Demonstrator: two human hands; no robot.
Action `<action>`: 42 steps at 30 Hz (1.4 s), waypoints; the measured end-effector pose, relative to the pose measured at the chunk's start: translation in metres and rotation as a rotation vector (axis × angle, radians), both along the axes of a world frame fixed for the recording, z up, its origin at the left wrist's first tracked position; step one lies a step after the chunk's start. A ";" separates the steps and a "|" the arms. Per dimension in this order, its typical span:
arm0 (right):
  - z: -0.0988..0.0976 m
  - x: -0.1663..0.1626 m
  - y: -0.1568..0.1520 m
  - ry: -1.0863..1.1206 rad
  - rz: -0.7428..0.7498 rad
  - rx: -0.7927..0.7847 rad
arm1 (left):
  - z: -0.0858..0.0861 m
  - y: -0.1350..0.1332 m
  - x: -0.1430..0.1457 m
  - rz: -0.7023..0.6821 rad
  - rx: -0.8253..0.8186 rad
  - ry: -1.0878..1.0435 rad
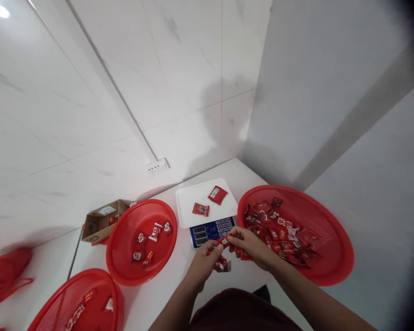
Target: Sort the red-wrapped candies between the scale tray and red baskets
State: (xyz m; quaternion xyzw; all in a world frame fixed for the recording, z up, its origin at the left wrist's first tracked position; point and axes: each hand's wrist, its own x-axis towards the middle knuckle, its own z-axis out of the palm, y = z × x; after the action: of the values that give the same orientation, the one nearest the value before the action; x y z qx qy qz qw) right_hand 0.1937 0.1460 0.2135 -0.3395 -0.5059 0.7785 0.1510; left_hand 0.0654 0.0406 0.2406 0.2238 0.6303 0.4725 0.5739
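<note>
My left hand (203,264) and my right hand (251,246) meet in front of a small weighing scale (207,209), both closed on small red snack packets (223,263). One packet is pinched between the fingertips of both hands; more packets sit under them. Two red packets (201,209) lie on the scale's white platform. To the right, a large red basket (327,248) holds several red packets. To the left, a second red basket (124,250) holds several packets.
A third red basket (55,308) sits at the lower left with a few packets. An open cardboard box (101,220) stands behind the left basket. A red bag (5,276) lies at far left. White walls enclose the corner; a socket (158,166) sits on the wall.
</note>
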 end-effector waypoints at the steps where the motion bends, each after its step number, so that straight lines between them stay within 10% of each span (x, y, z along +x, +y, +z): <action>1: 0.002 -0.001 -0.004 -0.008 0.006 -0.004 | 0.000 0.001 -0.001 -0.005 0.013 0.031; 26: 0.007 0.009 -0.010 -0.069 0.090 0.043 | 0.001 -0.010 -0.003 0.013 0.073 0.096; 42: -0.070 -0.055 0.056 -0.104 -0.376 -0.271 | -0.036 -0.048 -0.028 0.228 -0.089 -0.109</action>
State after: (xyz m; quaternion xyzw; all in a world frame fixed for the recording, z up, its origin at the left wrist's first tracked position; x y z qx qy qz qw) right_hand 0.1386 0.2017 0.1434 -0.4843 -0.3319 0.7789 0.2202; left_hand 0.0372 -0.0074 0.2048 0.0987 0.6399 0.5176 0.5593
